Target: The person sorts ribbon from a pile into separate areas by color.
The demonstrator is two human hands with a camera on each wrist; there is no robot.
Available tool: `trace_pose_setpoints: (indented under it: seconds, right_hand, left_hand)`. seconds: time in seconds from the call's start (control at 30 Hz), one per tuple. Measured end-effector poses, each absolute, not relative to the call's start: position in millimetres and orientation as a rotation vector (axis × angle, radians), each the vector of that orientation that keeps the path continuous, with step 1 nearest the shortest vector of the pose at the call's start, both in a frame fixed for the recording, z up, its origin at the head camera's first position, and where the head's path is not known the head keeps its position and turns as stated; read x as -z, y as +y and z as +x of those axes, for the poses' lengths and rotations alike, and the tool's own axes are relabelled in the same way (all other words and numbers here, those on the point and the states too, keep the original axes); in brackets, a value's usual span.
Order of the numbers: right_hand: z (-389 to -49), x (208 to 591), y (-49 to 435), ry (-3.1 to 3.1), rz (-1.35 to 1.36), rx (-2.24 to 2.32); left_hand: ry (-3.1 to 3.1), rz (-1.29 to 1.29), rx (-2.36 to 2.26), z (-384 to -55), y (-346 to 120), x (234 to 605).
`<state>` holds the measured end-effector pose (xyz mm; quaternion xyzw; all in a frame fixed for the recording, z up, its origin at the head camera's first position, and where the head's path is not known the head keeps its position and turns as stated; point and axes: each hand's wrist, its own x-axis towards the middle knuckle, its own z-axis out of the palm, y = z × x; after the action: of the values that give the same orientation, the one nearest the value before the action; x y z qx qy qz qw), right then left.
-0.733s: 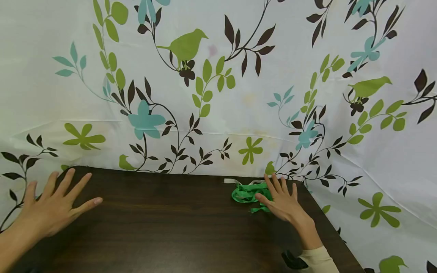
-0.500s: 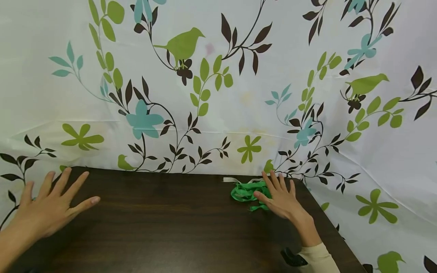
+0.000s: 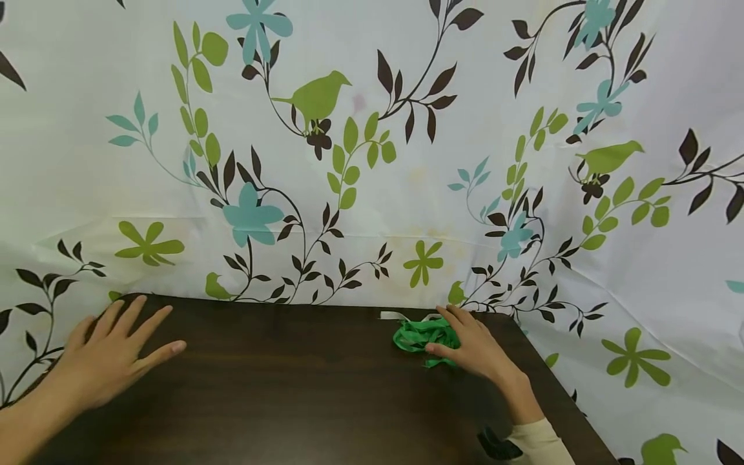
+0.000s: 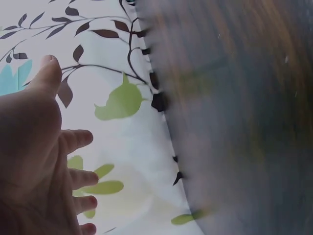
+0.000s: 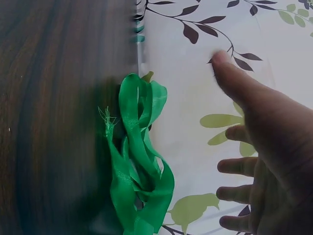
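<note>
Green ribbon [image 3: 427, 336]: piled in loose, flat loops on the tabletop [image 3: 290, 394], just left of the right hand [image 3: 473, 349], whose thumb overlaps it in the head view; well apart from the left hand [image 3: 107, 361].
Frayed end [image 5: 106, 120]: fine green threads, on the side of the pile away from the right hand in the right wrist view.
White strip [image 3: 394, 315]: beside the ribbon, beyond the right hand's thumb, near the back edge of the tabletop.
Right hand: thumb standing away from the 4 fingers, gripping nothing; the right wrist view shows a gap between it and the ribbon.
Left hand: thumb and 4 fingers spread apart, gripping nothing; near the back left corner of the tabletop.
Tabletop: dark brown with a wood grain, reaching between the 2 hands.
Cloth [image 3: 424, 187]: white, beyond both hands and right of the right hand, printed with green birds, blue flowers and dark leaves.
Sleeve [image 3: 540, 444]: cream, behind the right hand.
Black object [image 3: 496, 445]: beside that sleeve; its kind I cannot tell.
</note>
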<state>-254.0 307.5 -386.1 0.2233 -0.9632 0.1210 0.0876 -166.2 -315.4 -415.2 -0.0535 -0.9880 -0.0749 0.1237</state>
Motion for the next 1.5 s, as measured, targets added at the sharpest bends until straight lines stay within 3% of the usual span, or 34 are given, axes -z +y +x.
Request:
trace_pose_setpoints:
  seconds: [0.43,0.7,1.03,1.5]
  right_hand:
    - [-292,406,329,-2.884,0.818,-0.829]
    - [-300,426,329,-2.910,0.858,-0.731]
    - [-317,425,324,-3.029,0.786,-0.537]
    - [-329,444,317,-3.099,0.659,-0.668]
  left_hand:
    - [-2.815,-0.254,0.273,-171,-286,421]
    - [-2.848,-0.247,0.291,-161,-285,429]
    - [-2.868,-0.257,0.306,-160,-280,429]
    - [-2.856,-0.259,0.308,-167,-273,426]
